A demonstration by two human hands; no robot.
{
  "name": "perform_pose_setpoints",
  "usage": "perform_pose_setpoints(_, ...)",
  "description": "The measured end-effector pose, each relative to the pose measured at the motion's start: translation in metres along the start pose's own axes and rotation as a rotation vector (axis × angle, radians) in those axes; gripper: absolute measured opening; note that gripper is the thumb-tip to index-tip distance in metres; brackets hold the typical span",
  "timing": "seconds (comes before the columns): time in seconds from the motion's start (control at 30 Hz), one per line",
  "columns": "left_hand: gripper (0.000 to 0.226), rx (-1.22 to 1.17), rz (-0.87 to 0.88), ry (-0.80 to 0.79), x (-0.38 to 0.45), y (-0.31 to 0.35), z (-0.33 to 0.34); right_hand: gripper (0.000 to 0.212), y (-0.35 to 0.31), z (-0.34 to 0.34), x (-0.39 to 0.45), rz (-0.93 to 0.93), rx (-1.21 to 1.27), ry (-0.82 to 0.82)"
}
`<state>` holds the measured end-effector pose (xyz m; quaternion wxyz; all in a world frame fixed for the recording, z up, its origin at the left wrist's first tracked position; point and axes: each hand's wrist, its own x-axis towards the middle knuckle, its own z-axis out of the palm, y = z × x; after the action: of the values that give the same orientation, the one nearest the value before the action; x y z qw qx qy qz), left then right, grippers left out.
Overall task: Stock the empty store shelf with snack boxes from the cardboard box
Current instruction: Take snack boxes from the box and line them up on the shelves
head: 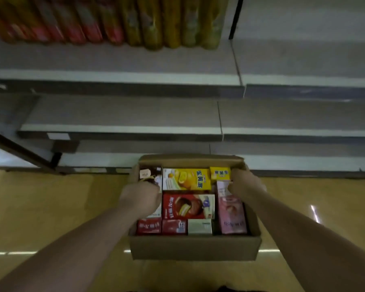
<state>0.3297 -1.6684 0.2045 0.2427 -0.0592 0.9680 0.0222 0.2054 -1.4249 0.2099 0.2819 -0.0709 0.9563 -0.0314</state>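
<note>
Snack boxes, assorted, packed flat in one open cardboard box (195,247) on a tan floor (51,207), directly before grey store shelving.

Contents, placed by the hands:
- Yellow snack box (187,179), large, printed with cake pictures: between the two hands, at the far side of the carton.
- Small yellow box (220,173): just left of the right hand's knuckles, touching the large yellow one.
- Red snack box (188,206), chocolate pie picture: between the two wrists, nearer the person than the yellow box.
- Pink snack box (231,209), long: under and beside the right hand, along the carton's right wall.
- Two small red boxes (161,226) and one pale box (199,226): nearest row, below the left wrist and to its right.
- Dark packet with a tag (147,173): just beyond the left hand, in the far left corner.

Hands:
- Left hand (140,197): fingers curled down inside the carton's left side; whether it grasps a box or the carton wall cannot be told.
- Right hand (246,185): fingers curled at the carton's right wall, over the top of the pink box; what it grips cannot be told.

Surroundings:
- Middle shelf (122,114) and lower shelf (303,157): bare grey boards beyond both hands.
- Upper shelf (114,57): row of red and yellow packets (114,20), blurred, far beyond the left hand.
</note>
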Motion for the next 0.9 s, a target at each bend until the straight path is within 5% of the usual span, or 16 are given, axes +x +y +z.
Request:
perform_pose_setpoints(0.27, 0.026, -0.161, -0.076, -0.001, 0.075, -0.001, 0.188, 0.017, 0.029, 0.205, 0.092, -0.04, 0.025, -0.079)
perform_pose_setpoints(0.53, 0.057, -0.476, -0.367, 0.334, 0.12, -0.018, 0.266, 0.031, 0.016, 0.301, 0.144, -0.181, 0.09, 0.073)
perform_pose_setpoints(0.67, 0.057, -0.6, -0.397, 0.361, 0.118, -0.018, 0.283, 0.025, -0.016, 0.315, 0.139, -0.189, 0.389, 0.04)
perform_pose_setpoints(0.9, 0.06, -0.592, -0.405, 0.299, 0.109, -0.018, 0.295, 0.023, -0.095, 0.324, 0.116, -0.061, 0.956, -0.277)
